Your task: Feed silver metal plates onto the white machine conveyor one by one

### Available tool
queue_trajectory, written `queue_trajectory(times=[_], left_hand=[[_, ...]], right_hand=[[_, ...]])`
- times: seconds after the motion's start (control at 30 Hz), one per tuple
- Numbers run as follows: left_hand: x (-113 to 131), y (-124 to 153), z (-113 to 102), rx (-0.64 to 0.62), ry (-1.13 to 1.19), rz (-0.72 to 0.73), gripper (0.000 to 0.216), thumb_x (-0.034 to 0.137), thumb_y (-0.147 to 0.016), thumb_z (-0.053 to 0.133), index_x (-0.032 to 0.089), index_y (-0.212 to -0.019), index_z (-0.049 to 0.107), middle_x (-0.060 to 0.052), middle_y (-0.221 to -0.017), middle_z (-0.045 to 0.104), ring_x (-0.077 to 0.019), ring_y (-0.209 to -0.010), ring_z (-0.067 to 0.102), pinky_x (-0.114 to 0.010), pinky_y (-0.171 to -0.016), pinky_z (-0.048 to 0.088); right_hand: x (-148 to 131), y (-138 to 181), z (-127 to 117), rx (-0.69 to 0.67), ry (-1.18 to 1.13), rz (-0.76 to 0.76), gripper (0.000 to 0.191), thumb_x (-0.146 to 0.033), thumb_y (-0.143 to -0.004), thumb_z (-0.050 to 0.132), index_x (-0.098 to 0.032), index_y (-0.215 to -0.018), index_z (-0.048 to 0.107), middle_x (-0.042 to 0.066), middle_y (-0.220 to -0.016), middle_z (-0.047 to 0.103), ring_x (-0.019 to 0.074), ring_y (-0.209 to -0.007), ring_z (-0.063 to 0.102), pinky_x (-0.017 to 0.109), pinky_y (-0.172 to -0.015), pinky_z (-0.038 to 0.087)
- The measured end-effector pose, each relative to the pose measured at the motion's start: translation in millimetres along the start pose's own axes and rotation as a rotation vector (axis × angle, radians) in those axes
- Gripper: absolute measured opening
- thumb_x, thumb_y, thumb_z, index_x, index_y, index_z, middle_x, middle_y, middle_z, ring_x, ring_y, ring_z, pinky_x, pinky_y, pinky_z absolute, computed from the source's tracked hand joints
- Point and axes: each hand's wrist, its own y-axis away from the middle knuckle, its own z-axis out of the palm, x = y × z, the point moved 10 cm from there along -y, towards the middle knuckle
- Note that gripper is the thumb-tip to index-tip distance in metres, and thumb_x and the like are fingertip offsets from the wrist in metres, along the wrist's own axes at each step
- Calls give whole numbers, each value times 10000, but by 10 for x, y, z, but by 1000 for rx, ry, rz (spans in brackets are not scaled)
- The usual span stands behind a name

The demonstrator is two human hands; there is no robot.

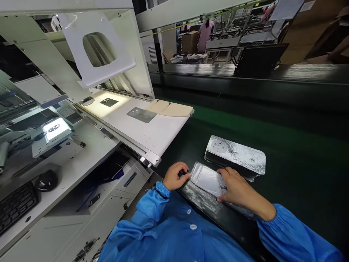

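Observation:
A small stack of shiny, translucent plastic sheets or pouches (205,179) lies near the belt's front edge. My right hand (236,185) grips its right end, with the thumb on the near side and the fingers over the far side. At the left end is my left hand (176,176), its fingers loosely bent and a gap between thumb and forefinger. Its thumb tip is close to the sheets; whether it touches them I cannot tell. Just beyond, a taller stack of film-covered, phone-back-shaped panels (240,153) with a round camera area rests on the dark green surface.
To the left a white conveyor (160,133) carries a dark phone-back panel (141,115); another panel (109,102) lies under bright light in the machine. A mouse (46,180) and keyboard (17,205) sit at lower left. A black monitor (260,60) and a person (204,34) are in the background.

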Motion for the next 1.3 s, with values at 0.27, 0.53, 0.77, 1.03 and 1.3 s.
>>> queue_trajectory(times=[0.27,0.53,0.77,1.03,1.3], left_hand=[[-47,2,52,-29,33,-27,167,329,-798,638,174,-811,578,-83,-923,665,-165,-828,601,-285,-698,469],[-127,37,169,-13,630,-242,809,530,-636,780,227,-1293,417,-132,-1267,541,-214,-1053,589,-376,-894,493],[547,-182,369,-156,607,-85,624,417,-743,734,184,-1281,519,-129,-1273,606,-276,-1199,560,-469,-1077,390],[525,-304,430,-175,705,-79,802,318,-670,805,222,-1373,431,-134,-1324,567,-282,-1225,540,-474,-1076,380],[426,-344,615,-370,724,-225,658,141,-676,720,217,-1298,518,-70,-1213,614,-231,-1087,588,-406,-1005,420]], right_hand=[[54,-2,26,-48,-139,62,949,-230,-526,821,-102,-1373,412,188,-1141,650,362,-1040,620,404,-816,484],[-63,28,-274,204,-691,-75,322,-522,-812,563,-209,-864,621,39,-748,689,217,-651,631,310,-557,480],[-375,253,-621,668,-958,-308,276,-465,-879,570,-244,-1044,584,54,-967,688,207,-887,660,341,-794,545],[-528,365,-725,726,-917,-399,524,-312,-931,521,-309,-1414,316,83,-1236,565,206,-1122,584,400,-934,514],[-837,636,-1416,783,-312,-674,156,-182,-903,542,-243,-1004,645,56,-907,652,191,-838,627,330,-715,542]])
